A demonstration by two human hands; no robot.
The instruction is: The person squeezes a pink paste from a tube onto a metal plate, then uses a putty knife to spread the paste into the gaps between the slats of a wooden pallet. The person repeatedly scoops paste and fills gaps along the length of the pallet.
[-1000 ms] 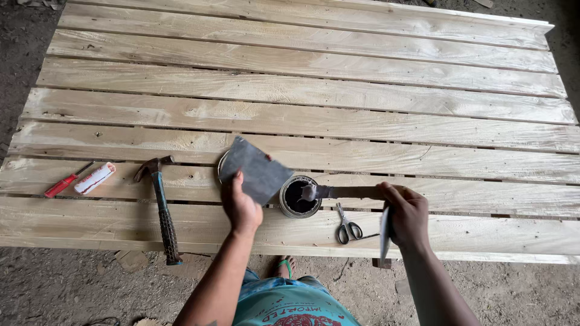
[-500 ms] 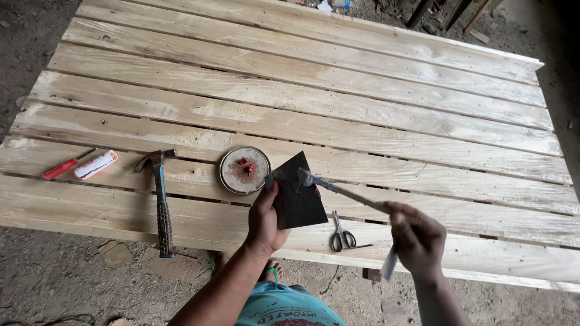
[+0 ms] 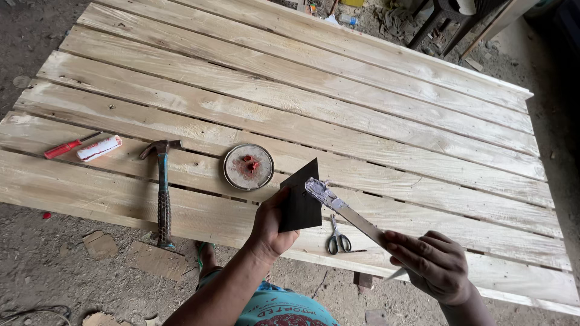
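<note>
Wooden slat panel (image 3: 362, 121) fills most of the view, dirt floor around it. Far left, about 9 o'clock: red-handled screwdriver (image 3: 63, 148) and, just beside it, a small white tube (image 3: 99, 148), both lying on a slat. Next at 8 o'clock: hammer (image 3: 163, 187), head up on the slat, handle pointing down to 6 and hanging past the panel edge. Just left of centre: round tin lid (image 3: 248, 167) flat on the boards, reddish smear in the middle, apart from both hands.

Left hand (image 3: 275, 226) at 6 o'clock, closed around the lower edge of a dark stiff square sheet (image 3: 301, 202), held up over the panel with one corner pointing to 12. Scissors (image 3: 339, 236) lie on the near slat just right of that hand, handles toward 6.

Right hand (image 3: 432, 265) at 4 o'clock, fingers wrapped shut on the handle end of a putty knife (image 3: 344, 211). Blade runs toward 10 o'clock; its tip, loaded with pale filler, touches the right edge of the sheet. Both tools are above the boards, not resting on them
</note>
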